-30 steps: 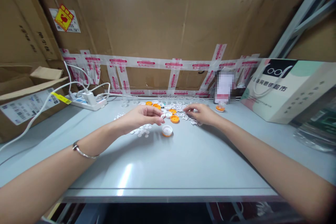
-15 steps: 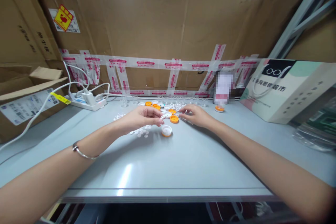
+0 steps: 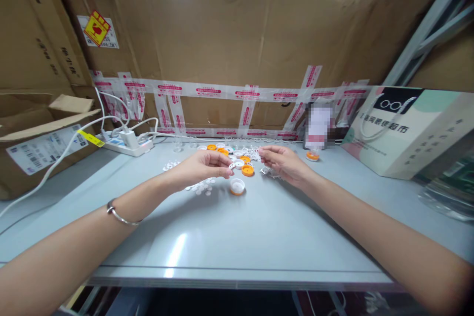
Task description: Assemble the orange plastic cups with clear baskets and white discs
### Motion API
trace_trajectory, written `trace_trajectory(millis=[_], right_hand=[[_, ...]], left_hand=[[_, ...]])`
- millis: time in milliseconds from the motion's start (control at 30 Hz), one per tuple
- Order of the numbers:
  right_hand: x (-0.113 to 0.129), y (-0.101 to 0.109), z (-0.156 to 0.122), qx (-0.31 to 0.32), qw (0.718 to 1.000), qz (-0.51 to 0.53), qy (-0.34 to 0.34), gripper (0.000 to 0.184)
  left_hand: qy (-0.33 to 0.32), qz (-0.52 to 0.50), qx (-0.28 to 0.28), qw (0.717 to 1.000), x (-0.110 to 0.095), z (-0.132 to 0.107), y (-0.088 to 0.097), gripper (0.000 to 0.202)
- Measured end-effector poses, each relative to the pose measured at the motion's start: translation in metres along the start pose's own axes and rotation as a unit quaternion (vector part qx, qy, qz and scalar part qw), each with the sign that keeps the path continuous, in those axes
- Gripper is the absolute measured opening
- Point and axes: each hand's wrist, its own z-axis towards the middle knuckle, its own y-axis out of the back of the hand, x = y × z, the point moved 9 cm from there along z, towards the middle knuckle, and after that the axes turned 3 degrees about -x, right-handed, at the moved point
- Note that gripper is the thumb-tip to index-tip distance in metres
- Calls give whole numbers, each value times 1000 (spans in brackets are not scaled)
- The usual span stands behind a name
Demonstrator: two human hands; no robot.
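Note:
My left hand (image 3: 206,165) hovers over the grey table (image 3: 237,237), fingers curled in a pinch on a small white piece I cannot make out clearly. My right hand (image 3: 282,162) is raised slightly above a heap of small white rings (image 3: 252,152), its fingertips pinched on something tiny. Between the hands lie orange caps (image 3: 247,170) and white caps. One orange-and-white cap (image 3: 237,186) stands apart, closer to me. Flat white discs (image 3: 202,187) are scattered under my left hand. A metal bracelet (image 3: 117,215) is on my left wrist.
A cardboard wall with printed tape (image 3: 244,94) backs the table. A power strip with charger and cables (image 3: 128,142) lies at the left, beside a cardboard box (image 3: 40,143). A printed paper bag (image 3: 411,128) stands at the right. Another orange cap (image 3: 313,156) sits near it.
My right hand reached left into the ring heap, then lifted off the table with its fingertips pinched. My left hand has barely moved. The camera tilted down slightly.

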Motion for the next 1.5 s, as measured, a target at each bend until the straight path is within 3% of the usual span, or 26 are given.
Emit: trace_trajectory(millis=[100,300,367,500,667,900,1500], right_hand=[[-1,-27,-23,70,974,188,-107,22],[5,-54,-50,115,950,249,-148,23],[3,-58,-53,115,947,255,-157,25],[3,-66,-58,137,944,257,-154,20],[4,-72,-62,155,939,265,-154,18],[1,-73,-62,162,935,268,-169,17],[6,-73,-64,170,935,268,-161,16]], left_hand=[[-21,0,-19,1000,-4,1,2,27],[-107,92,-73,987,-24,-4,4,24],[-167,182,-100,964,-38,-11,0,20],[-284,340,-125,888,-58,-28,-20,14],[-286,444,-146,837,-53,-30,-29,15],[-263,458,-135,839,-44,-23,-26,16],[-285,418,-155,848,-48,-27,-25,18]])
